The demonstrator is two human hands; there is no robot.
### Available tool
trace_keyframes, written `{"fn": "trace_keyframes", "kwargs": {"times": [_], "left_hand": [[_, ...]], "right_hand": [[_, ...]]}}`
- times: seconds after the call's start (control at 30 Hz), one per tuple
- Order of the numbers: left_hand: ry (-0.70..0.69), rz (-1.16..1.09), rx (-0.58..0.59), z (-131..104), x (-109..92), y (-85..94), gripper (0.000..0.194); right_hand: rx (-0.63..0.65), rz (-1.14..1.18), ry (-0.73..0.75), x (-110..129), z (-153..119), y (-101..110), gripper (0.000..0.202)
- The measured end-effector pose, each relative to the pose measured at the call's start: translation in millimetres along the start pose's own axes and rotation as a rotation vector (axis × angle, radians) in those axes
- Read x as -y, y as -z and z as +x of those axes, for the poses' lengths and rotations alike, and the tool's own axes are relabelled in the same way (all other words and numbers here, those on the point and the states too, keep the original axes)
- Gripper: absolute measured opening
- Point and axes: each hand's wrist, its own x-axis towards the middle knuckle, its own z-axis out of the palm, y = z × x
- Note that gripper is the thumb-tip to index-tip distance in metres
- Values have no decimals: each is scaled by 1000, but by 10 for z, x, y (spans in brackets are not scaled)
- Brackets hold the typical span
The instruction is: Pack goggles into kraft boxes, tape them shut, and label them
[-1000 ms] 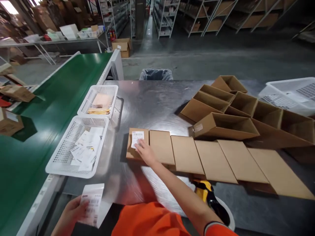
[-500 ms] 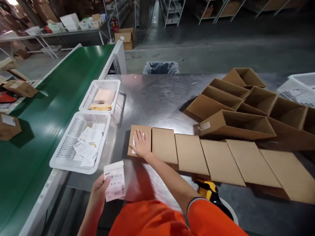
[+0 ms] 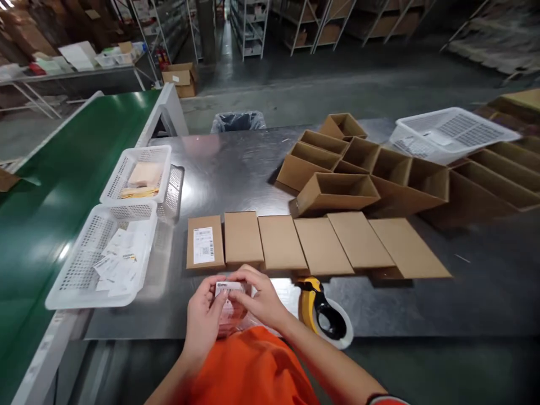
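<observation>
Close to my body, my left hand (image 3: 206, 312) and my right hand (image 3: 259, 295) both pinch the shipping labels (image 3: 229, 289), whose printed face is partly covered by my fingers. Just beyond them, a closed cardboard box (image 3: 191, 247) at the left end of a row carries a white shipping label (image 3: 203, 245) on its top. Several closed cardboard boxes (image 3: 282, 242) continue the row to the right, their tops bare. A yellow and black tape dispenser (image 3: 310, 301) with a large roll lies to the right of my right hand, near the table's front edge.
Left on the metal table (image 3: 223, 180) stand a white basket of papers (image 3: 145, 247) and a basket with envelopes (image 3: 164, 169). A green conveyor belt (image 3: 84, 152) runs beyond them. Open cardboard boxes (image 3: 337, 188) and a white basket (image 3: 455, 126) crowd the back right.
My right hand has left the labelled box and come back to the labels, which both hands now hold. The view has turned to the right, showing more open boxes.
</observation>
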Motion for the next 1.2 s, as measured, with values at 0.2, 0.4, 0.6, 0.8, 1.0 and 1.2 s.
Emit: {"fn": "trace_keyframes", "kwargs": {"times": [0.2, 0.4, 0.6, 0.8, 1.0, 1.2], "left_hand": [[28, 106, 15, 133, 183, -401, 32], [38, 1, -131, 431, 533, -637, 31], [118, -193, -198, 588, 665, -749, 30], [98, -56, -218, 696, 782, -829, 35], [188, -16, -283, 755, 1071, -814, 47], [372, -35, -161, 158, 1574, -725, 50]], "right_hand": [[-25, 242, -340, -215, -61, 377, 9], [127, 395, -525, -669, 265, 451, 20], [106, 249, -421, -962, 393, 467, 18], [107, 248, -462, -1160, 340, 424, 13], [-123, -62, -300, -1492, 915, 402, 14], [-242, -639, -287, -1803, 1519, 308, 20]]}}
